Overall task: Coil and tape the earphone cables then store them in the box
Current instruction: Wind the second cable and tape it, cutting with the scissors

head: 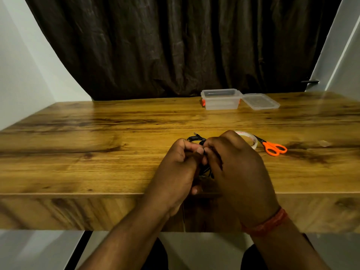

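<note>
Both hands are meeting just above the near edge of the brown wood-grain table (97, 137), knuckles toward the camera. The left hand (175, 172) is curling its fingers and pinching the thin black earphone cable (196, 138), and the right hand (235, 168), wearing a red thread band (266, 223) at the wrist, is pinching the same cable from the other side. Loops of the cable are showing between the two palms, and its plug end is sticking out at 12 o'clock from the left hand's knuckles.

A clear roll of tape (251, 138) is lying at 1 o'clock from the right hand, partly hidden by it. Orange-handled scissors (272, 147) are lying just beside the roll, at 3 o'clock. The clear plastic box (221, 100) with orange clips is sitting open at 12 o'clock, near the far edge, with its clear lid (261, 101) resting against it at 3 o'clock.
</note>
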`<action>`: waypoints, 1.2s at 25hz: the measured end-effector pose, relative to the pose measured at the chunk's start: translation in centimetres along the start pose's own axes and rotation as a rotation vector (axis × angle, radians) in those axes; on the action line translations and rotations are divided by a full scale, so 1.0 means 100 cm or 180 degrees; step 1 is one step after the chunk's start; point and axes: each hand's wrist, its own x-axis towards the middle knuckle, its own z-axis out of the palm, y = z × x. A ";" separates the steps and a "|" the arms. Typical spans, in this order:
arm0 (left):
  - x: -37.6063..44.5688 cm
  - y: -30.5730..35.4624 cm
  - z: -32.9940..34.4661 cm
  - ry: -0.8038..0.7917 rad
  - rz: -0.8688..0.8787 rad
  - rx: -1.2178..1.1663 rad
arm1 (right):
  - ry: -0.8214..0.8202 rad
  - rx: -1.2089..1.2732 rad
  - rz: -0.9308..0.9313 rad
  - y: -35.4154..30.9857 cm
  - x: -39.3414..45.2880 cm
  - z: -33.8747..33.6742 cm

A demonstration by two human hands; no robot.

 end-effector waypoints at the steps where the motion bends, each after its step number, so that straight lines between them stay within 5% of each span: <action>1: 0.001 0.000 0.000 0.0005 0.0007 0.0020 | -0.0031 -0.0039 -0.0003 0.000 0.000 0.000; 19: 0.006 -0.009 -0.001 0.0027 0.0238 -0.0204 | -0.1183 0.0085 -0.0302 0.002 0.014 -0.027; 30: 0.001 0.001 -0.010 -0.0176 0.0532 -0.1285 | -0.1023 0.1635 -0.0124 0.014 0.014 -0.039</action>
